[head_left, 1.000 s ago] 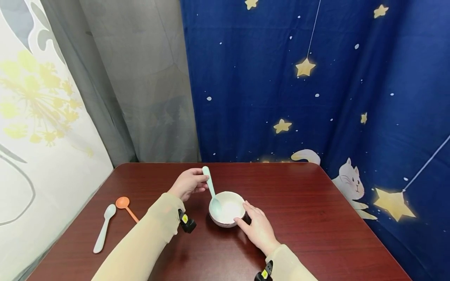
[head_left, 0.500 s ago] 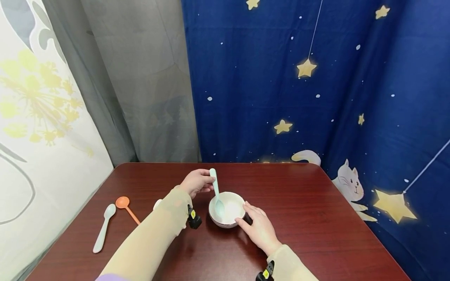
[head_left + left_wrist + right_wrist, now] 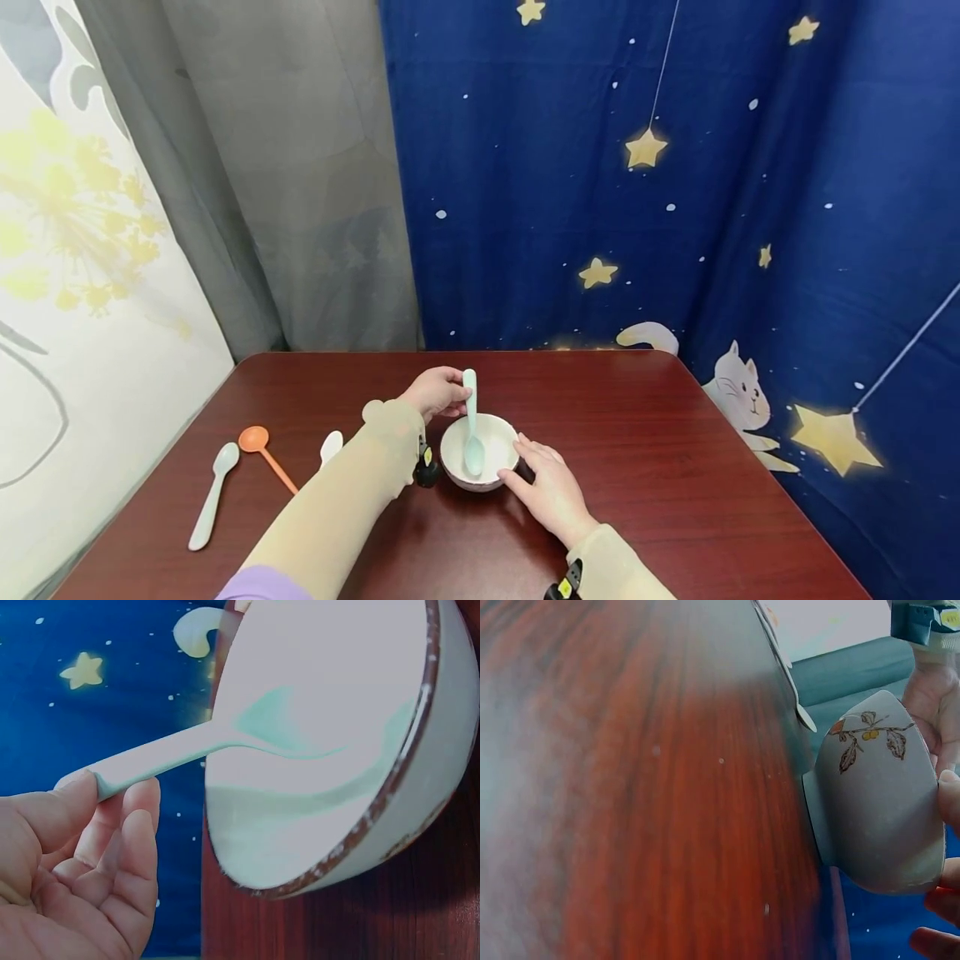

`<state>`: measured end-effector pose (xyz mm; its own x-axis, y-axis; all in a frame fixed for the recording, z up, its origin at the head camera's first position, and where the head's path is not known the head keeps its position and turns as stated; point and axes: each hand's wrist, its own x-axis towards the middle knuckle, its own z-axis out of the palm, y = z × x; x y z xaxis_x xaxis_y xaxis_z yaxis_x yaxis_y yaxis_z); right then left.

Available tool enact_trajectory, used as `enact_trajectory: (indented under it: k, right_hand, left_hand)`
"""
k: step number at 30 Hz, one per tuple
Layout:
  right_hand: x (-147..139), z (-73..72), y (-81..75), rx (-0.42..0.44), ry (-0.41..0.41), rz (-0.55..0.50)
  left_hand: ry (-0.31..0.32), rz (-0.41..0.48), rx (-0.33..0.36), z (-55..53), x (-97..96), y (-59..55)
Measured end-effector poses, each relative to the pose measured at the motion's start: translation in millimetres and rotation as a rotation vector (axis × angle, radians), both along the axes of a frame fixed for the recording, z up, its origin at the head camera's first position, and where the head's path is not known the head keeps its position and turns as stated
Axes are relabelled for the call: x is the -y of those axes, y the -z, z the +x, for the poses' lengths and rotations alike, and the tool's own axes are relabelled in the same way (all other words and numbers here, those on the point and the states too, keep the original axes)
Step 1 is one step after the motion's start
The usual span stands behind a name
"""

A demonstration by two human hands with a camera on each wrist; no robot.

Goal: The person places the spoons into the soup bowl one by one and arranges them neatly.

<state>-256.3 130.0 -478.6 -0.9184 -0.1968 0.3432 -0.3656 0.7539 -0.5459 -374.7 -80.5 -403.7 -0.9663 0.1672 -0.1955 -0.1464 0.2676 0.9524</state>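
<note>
A mint-green spoon leans in a white bowl, its head down inside and its handle rising past the far rim. My left hand pinches the upper handle between thumb and fingers. In the left wrist view, the spoon's head overlaps the bowl's pale inside, and the bowl's rim is brown. My right hand holds the bowl's right side, thumb at the near rim and fingers farther round it. A leaf-and-berry pattern marks the bowl's outer wall in the right wrist view.
On the reddish-brown table, a pale spoon and an orange spoon lie at the left. Two white rounded ends, one a spoon head, show beside my left sleeve. Star-printed blue curtain hangs behind.
My left hand has moved right with the mint-green spoon, which now stands more upright, its head shifted toward the bowl's middle. My right hand has stayed at the bowl.
</note>
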Motion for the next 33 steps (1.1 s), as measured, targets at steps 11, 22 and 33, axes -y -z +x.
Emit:
enact_trajectory:
  k: [11, 22, 33]
  right_hand:
    - [0.1, 0.1, 3.5, -0.011, -0.003, 0.011]
    - [-0.3, -0.1, 2.1, -0.022, -0.001, 0.019]
    - [0.0, -0.3, 2.1, -0.027, 0.001, 0.013]
  left_hand:
    - [0.026, -0.109, -0.069, 2.8, -11.7, 10.4]
    - [-0.004, -0.169, -0.083, -2.2, -14.6, 19.7]
    - [-0.012, -0.202, -0.064, -4.3, -14.1, 27.3]
